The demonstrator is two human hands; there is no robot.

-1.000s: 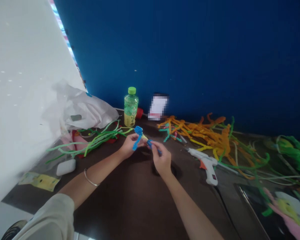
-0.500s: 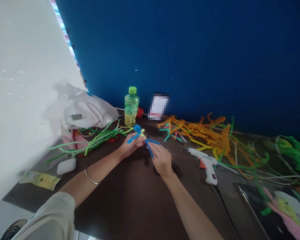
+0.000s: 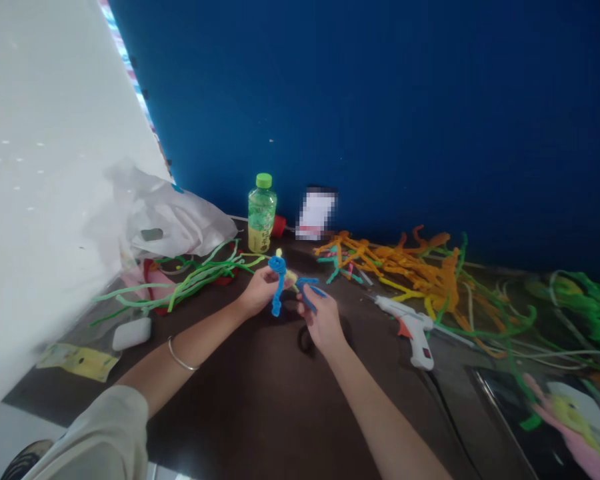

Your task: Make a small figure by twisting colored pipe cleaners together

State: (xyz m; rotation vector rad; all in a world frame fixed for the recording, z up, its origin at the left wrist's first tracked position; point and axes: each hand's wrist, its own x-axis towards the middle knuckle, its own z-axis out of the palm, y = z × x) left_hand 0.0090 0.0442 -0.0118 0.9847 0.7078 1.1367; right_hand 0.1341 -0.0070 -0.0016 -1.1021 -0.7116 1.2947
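Observation:
A small blue and yellow pipe-cleaner figure (image 3: 279,288) is held up over the dark table (image 3: 260,400). Its blue coiled top and a blue strand hanging down show in front of my left hand (image 3: 260,291), whose fingers are closed on its left side. My right hand (image 3: 323,319) pinches blue strands at the figure's right side. A pale yellow part lies between the two hands. The fingertips partly cover the figure.
Behind stand a green-capped bottle (image 3: 263,217) and a phone (image 3: 317,213). Green strands (image 3: 200,283) and a white case (image 3: 132,333) are left. Orange strands (image 3: 410,267), a glue gun (image 3: 415,330) and a dark tray-like surface (image 3: 505,420) are right.
The figure has turned between my hands, and its blue strand on the left now hangs down instead of pointing left. My right hand's fingers have shifted on the blue strands.

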